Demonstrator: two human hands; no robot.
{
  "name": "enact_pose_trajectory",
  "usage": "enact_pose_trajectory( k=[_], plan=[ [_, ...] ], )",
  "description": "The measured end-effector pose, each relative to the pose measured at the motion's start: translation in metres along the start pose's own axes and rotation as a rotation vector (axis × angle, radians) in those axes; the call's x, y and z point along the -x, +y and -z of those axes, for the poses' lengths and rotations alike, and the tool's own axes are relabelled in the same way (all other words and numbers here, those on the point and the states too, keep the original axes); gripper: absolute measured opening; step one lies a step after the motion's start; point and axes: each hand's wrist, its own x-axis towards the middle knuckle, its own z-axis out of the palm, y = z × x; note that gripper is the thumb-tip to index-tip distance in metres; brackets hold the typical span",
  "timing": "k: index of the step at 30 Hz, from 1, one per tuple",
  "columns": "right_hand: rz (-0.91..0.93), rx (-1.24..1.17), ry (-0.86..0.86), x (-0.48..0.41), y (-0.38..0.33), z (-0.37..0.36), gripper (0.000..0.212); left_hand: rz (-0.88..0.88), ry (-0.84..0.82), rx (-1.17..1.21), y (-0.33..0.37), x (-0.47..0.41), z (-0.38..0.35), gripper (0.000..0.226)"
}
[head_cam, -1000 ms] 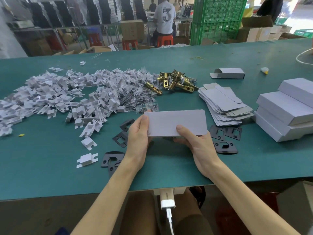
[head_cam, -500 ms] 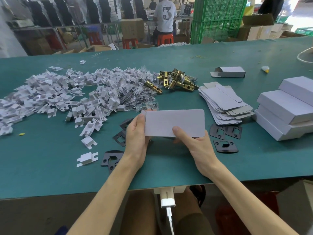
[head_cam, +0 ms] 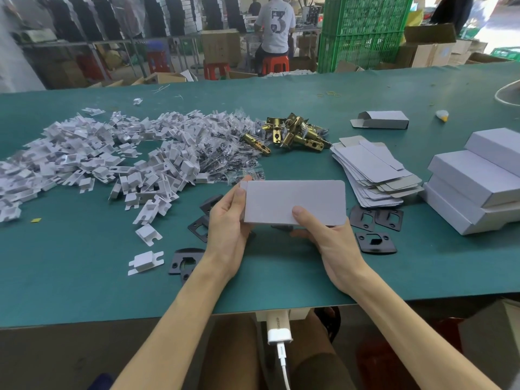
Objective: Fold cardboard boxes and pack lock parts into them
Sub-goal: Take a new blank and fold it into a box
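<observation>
A white cardboard box (head_cam: pixel 295 199) is held just above the green table (head_cam: pixel 84 277), its broad face towards me. My left hand (head_cam: pixel 228 223) grips its left end, thumb on the front face. My right hand (head_cam: pixel 329 237) grips its lower right edge, thumb on top and fingers underneath. Black strike plates (head_cam: pixel 375 242) lie on the table right of my hands, and more black plates (head_cam: pixel 185 260) lie to the left. Brass latch bolts (head_cam: pixel 295 135) are heaped behind the box. A stack of flat box blanks (head_cam: pixel 374 170) lies to the right.
A wide heap of white cardboard inserts (head_cam: pixel 92 161) and small screw bags (head_cam: pixel 225 147) covers the left half. Finished white boxes (head_cam: pixel 478 181) are stacked at the right edge. One open-ended box (head_cam: pixel 382 119) lies further back. A person sits on a red stool beyond the table.
The box has risen slightly and shifted a little away from me in both hands. Grips look unchanged.
</observation>
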Motion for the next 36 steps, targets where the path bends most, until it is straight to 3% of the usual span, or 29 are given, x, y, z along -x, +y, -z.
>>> enact_pose_trajectory(
  k=[14,21,30,36],
  plan=[
    [0.010,0.031,0.003,-0.002,0.006,0.002,0.016,-0.038,-0.024,-0.053,-0.003,0.002,0.000,0.038],
    [-0.007,-0.018,0.028,-0.003,0.007,0.003,0.019,-0.088,-0.115,-0.346,-0.009,0.002,-0.004,0.043],
    [-0.013,-0.006,0.041,-0.007,0.010,0.006,0.029,-0.077,-0.178,-0.357,-0.013,0.003,-0.003,0.049],
    [0.033,0.108,-0.041,-0.005,0.007,0.000,0.037,-0.117,-0.090,-0.305,-0.011,-0.004,0.000,0.031]
  ],
)
